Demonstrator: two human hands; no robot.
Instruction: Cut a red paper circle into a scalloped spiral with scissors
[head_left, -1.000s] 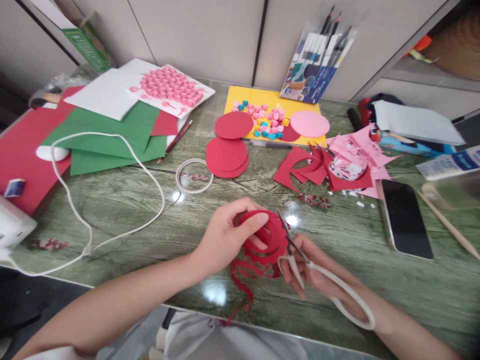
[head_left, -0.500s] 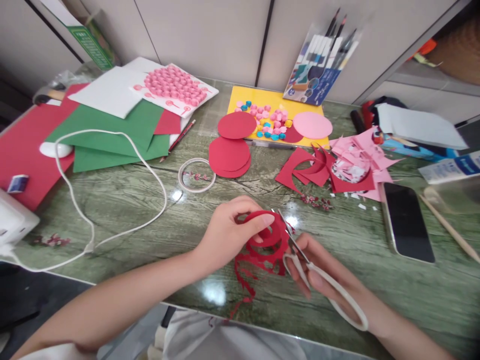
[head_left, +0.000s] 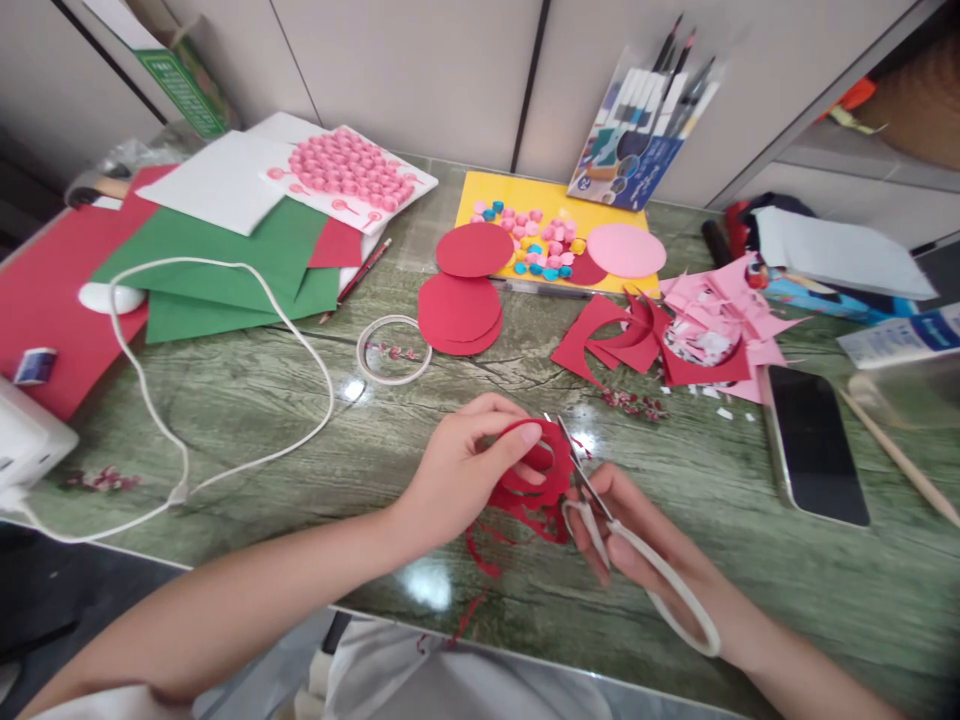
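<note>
My left hand [head_left: 472, 455] pinches a red paper ring [head_left: 553, 468] between thumb and fingers, just above the table. Its edge is notched, and its middle is cut out. White-handled scissors [head_left: 649, 560] are in my right hand [head_left: 637, 530], their blades slightly apart at the ring's right edge. Red paper scraps [head_left: 487, 565] and thin strips lie below the ring, trailing toward the table's front edge. Beyond my left hand, red paper circles [head_left: 459, 315] lie stacked on the table, close to a roll of tape [head_left: 394, 350].
Red and pink paper offcuts [head_left: 705, 330] lie at the right, beside a phone [head_left: 817, 445]. A yellow sheet [head_left: 480, 195] holds small folded pieces. Green paper [head_left: 225, 250], a white cable [head_left: 315, 370] and a sheet with pink rolls [head_left: 352, 175] are at the left.
The ring has turned slightly in my left hand. The scissors and my right hand have shifted a little to the left, and the strips below the ring have moved.
</note>
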